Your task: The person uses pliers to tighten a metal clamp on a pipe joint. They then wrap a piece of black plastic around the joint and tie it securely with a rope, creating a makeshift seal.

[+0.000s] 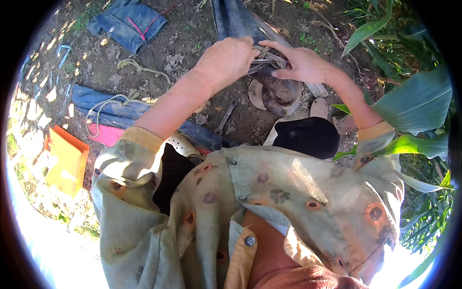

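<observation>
My left hand [227, 59] is closed in a fist at one side of a wound grey rope [273, 59]; what lies inside the fist is partly hidden. At the rope's other side, my right hand [308, 63] curves round it, thumb and forefinger reaching toward the left hand. The rope is wrapped where a dark blue flat hose [234, 21] meets a rusty metal pipe end [279, 94]. Below that joint, the pipe has a round flange resting on the soil.
An open-ended wrench [225, 118] lies on the soil. More blue hose [113, 108] with thin cord stretches left, near an orange folder-like sheet [66, 161]. Blue cloth [127, 26] with a pink string lies far left. Broad-leaved plants [414, 103] crowd the right side.
</observation>
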### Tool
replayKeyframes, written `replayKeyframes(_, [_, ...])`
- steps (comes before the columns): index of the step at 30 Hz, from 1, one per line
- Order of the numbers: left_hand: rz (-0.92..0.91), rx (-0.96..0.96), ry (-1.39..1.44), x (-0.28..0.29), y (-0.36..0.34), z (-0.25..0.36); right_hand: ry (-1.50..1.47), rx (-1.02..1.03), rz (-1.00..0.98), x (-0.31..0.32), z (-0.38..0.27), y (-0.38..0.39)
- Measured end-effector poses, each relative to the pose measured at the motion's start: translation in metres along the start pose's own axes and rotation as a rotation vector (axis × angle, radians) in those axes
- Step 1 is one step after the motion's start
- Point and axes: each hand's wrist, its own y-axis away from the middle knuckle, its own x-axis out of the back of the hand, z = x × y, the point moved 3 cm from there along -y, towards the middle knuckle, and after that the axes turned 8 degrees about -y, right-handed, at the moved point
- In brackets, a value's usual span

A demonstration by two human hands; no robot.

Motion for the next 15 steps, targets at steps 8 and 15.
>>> replayKeyframes(8, [0.042, 0.06, 0.038, 0.001, 0.006, 0.017, -0.28, 0.224, 0.045, -0.008, 0.023, -0.009])
replayKeyframes(15, [0.079, 0.251, 0.258, 0.018, 0.003, 0.004, -0.406, 0.142, -0.211, 0.016, 0.015, -0.008])
